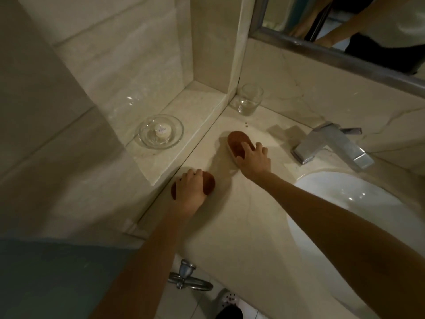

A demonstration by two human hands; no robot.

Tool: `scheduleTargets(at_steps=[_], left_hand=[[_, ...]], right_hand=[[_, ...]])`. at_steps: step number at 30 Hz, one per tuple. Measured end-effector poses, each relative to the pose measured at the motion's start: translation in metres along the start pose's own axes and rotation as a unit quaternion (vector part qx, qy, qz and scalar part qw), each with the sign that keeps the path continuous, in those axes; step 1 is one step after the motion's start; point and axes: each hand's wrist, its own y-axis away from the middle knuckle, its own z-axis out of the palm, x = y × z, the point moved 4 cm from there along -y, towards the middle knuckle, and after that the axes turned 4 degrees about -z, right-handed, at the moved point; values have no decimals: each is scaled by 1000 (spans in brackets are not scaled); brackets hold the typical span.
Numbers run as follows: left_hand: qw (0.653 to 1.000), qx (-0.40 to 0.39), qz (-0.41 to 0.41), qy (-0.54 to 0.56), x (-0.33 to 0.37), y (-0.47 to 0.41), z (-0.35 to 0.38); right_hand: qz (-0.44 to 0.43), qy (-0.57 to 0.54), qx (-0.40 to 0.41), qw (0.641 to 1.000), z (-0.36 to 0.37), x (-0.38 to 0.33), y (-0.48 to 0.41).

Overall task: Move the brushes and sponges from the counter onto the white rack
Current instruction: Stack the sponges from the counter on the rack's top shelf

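White disc (161, 130) in glass dish (149, 139)

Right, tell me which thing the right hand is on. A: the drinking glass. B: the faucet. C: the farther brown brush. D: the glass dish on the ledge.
C: the right hand grips the farther brown brush on the counter, thumb at its side, while the left hand grips the nearer brush.

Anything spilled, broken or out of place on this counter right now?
Only two small dark specks on the counter, just in front of the glass tumbler; too small to identify. Nothing looks spilled or broken.
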Motion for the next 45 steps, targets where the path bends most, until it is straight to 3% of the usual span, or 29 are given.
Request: scheduleTargets(at_steps=[9, 16, 26, 36, 45], left_hand=[[999, 21, -20, 17, 8, -12, -2], [996, 31, -36, 77, 30, 0, -27], [969, 143, 161, 121, 198, 74, -118], [907, 203, 348, 124, 383, 211, -148], [844, 184, 492, 110, 542, 328, -123]], right_hand=[[13, 64, -4, 998, 4, -1, -7], [16, -58, 25, 998, -26, 21, 15], [6, -148, 263, 953, -188, 110, 115], [30, -101, 400, 910, -323, 239, 267], [95, -69, 479, 870, -401, 385, 386]])
